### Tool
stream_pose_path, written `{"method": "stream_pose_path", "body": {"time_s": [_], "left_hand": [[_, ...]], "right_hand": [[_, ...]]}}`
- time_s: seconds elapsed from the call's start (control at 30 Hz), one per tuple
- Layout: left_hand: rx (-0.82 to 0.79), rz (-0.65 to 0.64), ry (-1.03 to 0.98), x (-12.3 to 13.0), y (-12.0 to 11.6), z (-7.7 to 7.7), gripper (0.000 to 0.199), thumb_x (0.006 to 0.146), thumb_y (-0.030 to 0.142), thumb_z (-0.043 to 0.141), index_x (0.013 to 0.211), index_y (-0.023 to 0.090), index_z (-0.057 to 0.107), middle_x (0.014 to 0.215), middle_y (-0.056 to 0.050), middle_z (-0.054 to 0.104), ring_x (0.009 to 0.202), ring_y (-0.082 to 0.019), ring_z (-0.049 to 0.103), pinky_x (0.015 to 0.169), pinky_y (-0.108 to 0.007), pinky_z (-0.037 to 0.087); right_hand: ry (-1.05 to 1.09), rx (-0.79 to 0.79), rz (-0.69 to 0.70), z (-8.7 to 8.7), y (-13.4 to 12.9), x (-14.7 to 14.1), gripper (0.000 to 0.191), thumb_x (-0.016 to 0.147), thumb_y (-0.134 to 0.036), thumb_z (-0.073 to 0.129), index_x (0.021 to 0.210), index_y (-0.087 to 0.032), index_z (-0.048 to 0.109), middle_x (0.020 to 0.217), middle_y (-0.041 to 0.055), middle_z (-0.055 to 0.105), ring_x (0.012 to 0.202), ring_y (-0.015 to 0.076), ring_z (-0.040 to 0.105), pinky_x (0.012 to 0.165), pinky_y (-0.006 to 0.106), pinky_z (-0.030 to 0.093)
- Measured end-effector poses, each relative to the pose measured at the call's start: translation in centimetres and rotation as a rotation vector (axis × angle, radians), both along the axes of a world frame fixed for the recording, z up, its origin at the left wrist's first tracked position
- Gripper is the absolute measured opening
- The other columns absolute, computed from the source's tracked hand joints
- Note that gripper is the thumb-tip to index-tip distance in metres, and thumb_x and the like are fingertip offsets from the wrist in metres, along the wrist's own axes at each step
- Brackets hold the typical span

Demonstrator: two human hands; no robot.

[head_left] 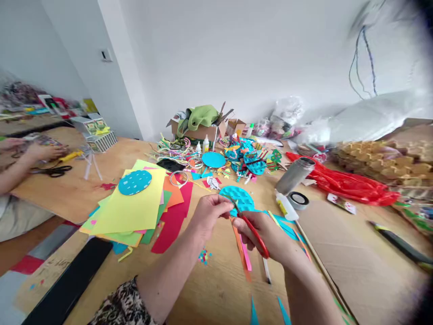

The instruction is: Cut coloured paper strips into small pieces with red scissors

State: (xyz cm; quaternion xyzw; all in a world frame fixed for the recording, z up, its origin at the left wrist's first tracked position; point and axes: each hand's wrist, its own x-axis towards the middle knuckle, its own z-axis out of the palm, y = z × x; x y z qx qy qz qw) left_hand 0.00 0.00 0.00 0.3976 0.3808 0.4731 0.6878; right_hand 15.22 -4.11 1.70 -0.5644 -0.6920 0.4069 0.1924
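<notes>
In the middle of the view, my right hand [265, 228] grips red-handled scissors [256, 234], their blades pointing up and left. My left hand [213, 210] is pinched closed beside the blade tips; whatever lies between its fingertips is too small to make out. Just behind both hands is a dimpled blue disc [241, 197]. Below my hands are an orange strip [239, 246], a pink strip [246, 256] and a thin brush [267, 271]. Tiny colored paper bits [204, 256] sit in a little pile on the table, left of the strips.
Colored paper sheets [135, 207] are stacked at left, bearing a spotted blue disc [135, 182]. A metal flask [295, 174], glue bottle [286, 206] and tape roll [298, 200] stand at right, near cardboard [352, 253]. Another person's hand [43, 151] shows at far left.
</notes>
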Motion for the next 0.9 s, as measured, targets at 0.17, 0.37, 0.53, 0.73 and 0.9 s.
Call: {"method": "stream_pose_path", "body": {"time_s": [0.17, 0.37, 0.53, 0.73, 0.9], "left_hand": [[0.011, 0.003, -0.002, -0.08, -0.2, 0.29, 0.012, 0.058, 0.021, 0.068, 0.063, 0.012, 0.063, 0.055, 0.001, 0.057, 0.053, -0.009, 0.049, 0.055, -0.023, 0.039], [0.015, 0.0, 0.019, -0.29, -0.11, 0.11, 0.013, 0.058, 0.021, 0.069, 0.064, 0.011, 0.064, 0.058, 0.0, 0.058, 0.054, -0.009, 0.05, 0.056, -0.023, 0.039], [0.012, -0.006, 0.023, -0.25, -0.12, 0.18, 0.012, 0.058, 0.022, 0.069, 0.062, 0.012, 0.063, 0.055, 0.001, 0.057, 0.053, -0.008, 0.05, 0.055, -0.022, 0.039], [0.003, 0.001, 0.021, -0.18, -0.07, 0.1, 0.013, 0.057, 0.021, 0.07, 0.063, 0.011, 0.065, 0.055, 0.001, 0.057, 0.052, -0.008, 0.049, 0.055, -0.023, 0.04], [-0.003, -0.001, 0.008, -0.27, 0.01, -0.05, 0.012, 0.058, 0.021, 0.07, 0.063, 0.011, 0.065, 0.054, 0.001, 0.056, 0.052, -0.008, 0.049, 0.056, -0.023, 0.039]], "right_hand": [[0.014, -0.008, -0.008, -0.07, 0.13, -0.07, 0.047, 0.083, -0.061, 0.046, 0.064, -0.018, 0.049, 0.053, 0.0021, 0.059, 0.044, 0.0128, 0.057, 0.041, 0.021, 0.039], [0.025, -0.001, 0.026, -0.26, 0.03, 0.13, 0.045, 0.084, -0.06, 0.046, 0.067, -0.018, 0.05, 0.056, 0.0021, 0.06, 0.045, 0.0129, 0.058, 0.042, 0.021, 0.04], [0.003, 0.026, 0.049, -0.34, 0.19, 0.2, 0.045, 0.086, -0.059, 0.044, 0.069, -0.018, 0.051, 0.057, 0.0027, 0.061, 0.047, 0.0136, 0.06, 0.044, 0.022, 0.041], [0.015, 0.01, 0.044, -0.41, 0.15, 0.2, 0.045, 0.086, -0.058, 0.044, 0.068, -0.018, 0.05, 0.056, 0.0022, 0.061, 0.046, 0.0131, 0.059, 0.043, 0.022, 0.041], [0.019, -0.007, 0.022, -0.25, -0.01, 0.22, 0.043, 0.085, -0.057, 0.047, 0.068, -0.018, 0.049, 0.056, 0.0015, 0.06, 0.046, 0.0131, 0.059, 0.041, 0.021, 0.04]]}}
